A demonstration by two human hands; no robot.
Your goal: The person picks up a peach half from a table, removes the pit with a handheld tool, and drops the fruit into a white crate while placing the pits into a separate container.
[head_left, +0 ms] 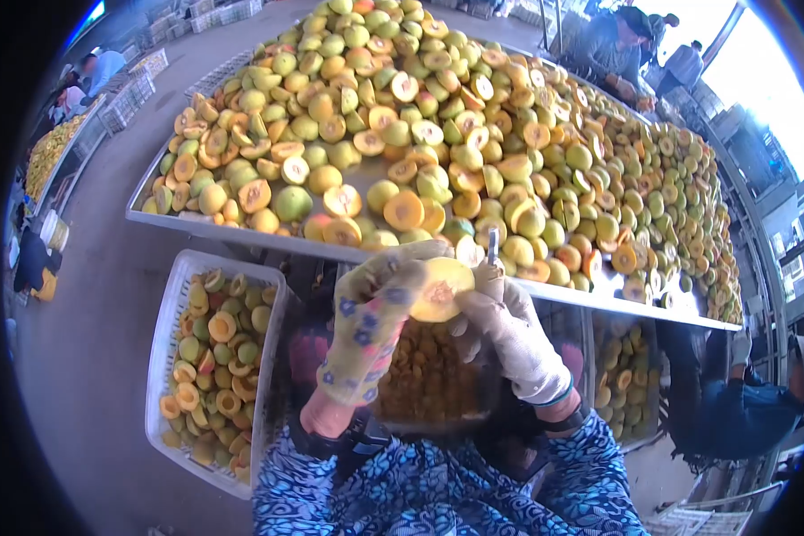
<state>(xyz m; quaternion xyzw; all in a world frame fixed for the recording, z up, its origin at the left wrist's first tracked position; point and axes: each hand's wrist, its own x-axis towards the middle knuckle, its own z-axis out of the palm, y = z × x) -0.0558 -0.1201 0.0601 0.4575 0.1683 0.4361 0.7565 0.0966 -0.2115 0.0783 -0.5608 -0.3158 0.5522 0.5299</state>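
Observation:
In a flower-patterned glove, my left hand (373,314) holds a halved yellow fruit (441,290), its cut face with the brownish core showing. My right hand (506,320), in a pale glove, is closed round a small metal tool (493,247) that points up, and its fingers are at the fruit's right edge. Both hands are just in front of the edge of a metal table (241,234) heaped with whole and halved fruit (405,210). Below the hands is a container of cut pieces (433,375), partly hidden by them.
A white crate (163,357) of halved fruit stands on the floor at left. Another crate of fruit (623,375) is below the table at right. A co-worker (612,45) is across the table; a person's dark sleeve (741,415) shows at right. More people and crates are behind.

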